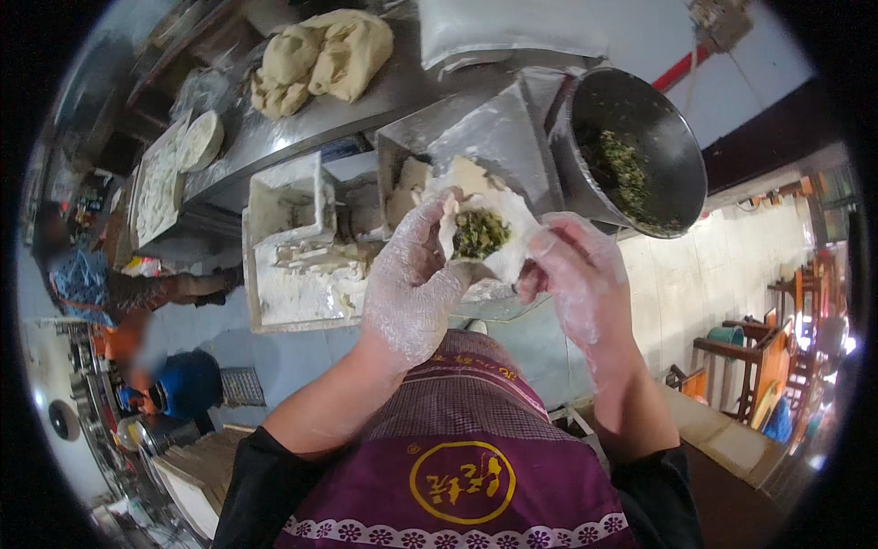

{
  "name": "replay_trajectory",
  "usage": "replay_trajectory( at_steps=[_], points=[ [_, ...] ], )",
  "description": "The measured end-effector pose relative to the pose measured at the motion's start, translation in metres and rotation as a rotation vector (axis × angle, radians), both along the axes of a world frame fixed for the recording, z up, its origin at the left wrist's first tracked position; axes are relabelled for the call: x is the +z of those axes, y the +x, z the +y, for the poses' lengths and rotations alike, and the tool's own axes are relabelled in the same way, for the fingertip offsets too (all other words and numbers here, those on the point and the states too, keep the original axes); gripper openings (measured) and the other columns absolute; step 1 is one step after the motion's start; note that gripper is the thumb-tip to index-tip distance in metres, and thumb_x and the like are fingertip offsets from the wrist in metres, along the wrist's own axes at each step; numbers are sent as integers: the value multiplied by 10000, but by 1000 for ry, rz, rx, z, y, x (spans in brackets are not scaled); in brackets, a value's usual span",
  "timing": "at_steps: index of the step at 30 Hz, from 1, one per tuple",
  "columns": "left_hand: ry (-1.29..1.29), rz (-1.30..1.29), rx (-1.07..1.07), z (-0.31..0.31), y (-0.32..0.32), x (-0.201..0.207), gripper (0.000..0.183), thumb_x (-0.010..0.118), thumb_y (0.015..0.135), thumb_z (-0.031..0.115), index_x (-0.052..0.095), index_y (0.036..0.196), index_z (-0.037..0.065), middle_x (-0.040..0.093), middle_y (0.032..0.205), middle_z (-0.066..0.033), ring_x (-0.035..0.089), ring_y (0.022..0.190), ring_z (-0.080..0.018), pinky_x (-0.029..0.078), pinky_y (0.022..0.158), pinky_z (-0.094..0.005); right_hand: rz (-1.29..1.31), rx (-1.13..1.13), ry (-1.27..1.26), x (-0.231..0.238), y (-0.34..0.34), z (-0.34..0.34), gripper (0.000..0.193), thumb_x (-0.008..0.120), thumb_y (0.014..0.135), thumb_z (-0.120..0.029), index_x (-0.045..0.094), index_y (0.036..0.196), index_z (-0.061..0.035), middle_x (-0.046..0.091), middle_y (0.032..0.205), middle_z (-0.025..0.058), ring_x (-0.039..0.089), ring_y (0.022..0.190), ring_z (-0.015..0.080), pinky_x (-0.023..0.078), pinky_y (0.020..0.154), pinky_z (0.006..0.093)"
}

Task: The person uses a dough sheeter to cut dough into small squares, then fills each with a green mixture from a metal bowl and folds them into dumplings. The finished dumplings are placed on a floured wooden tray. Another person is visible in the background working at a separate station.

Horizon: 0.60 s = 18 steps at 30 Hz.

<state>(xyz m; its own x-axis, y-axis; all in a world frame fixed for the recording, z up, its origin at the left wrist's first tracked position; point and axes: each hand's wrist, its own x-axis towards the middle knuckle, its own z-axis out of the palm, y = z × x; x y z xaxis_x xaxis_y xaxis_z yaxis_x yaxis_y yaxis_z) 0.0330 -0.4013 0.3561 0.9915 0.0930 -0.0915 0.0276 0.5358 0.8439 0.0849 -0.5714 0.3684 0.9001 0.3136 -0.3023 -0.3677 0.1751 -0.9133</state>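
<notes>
My left hand [412, 291], white with flour, curls round a thin, pale dough wrapper [518, 220] and holds it up in front of me. In the middle of the wrapper sits a mound of chopped green filling [480, 234]. My right hand [580, 274], also floury, grips the wrapper's right edge with bent fingers; the exact pinch is partly hidden. Right behind the wrapper is a floury metal tray [498, 128], with flat pieces of dough [409, 183] at its near left. A deep metal pot [681, 151] at the right holds more green filling [625, 174].
A floury tray [291, 306] with a square white container [315, 197] stands left of my hands. Large dough lumps [352, 55] lie on the metal counter [302, 137], and a white sack [508, 27] lies at the back. Other people [187, 384] are at the left. Wooden stools [759, 357] stand far right.
</notes>
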Motion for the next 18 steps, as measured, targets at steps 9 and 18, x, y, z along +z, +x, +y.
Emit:
replay_trajectory(
  at_steps=[9, 18],
  points=[
    [213, -95, -133, -58, 64, 22, 668, 581, 821, -112, 334, 1437, -31, 530, 1305, -121, 535, 1179, -166, 431, 989, -276, -198, -81, -115, 27, 31, -52, 160, 633, 849, -58, 639, 957, 60, 670, 788, 65, 620, 638, 102, 503, 590, 258],
    [179, -83, -250, -98, 113, 30, 672, 518, 768, -152, 386, 1410, -8, 532, 1319, -118, 565, 1160, -211, 465, 978, -312, -115, -377, 134, 26, 66, -101, 168, 607, 852, -29, 610, 976, 84, 651, 800, 111, 606, 639, 144, 496, 600, 270]
  ],
)
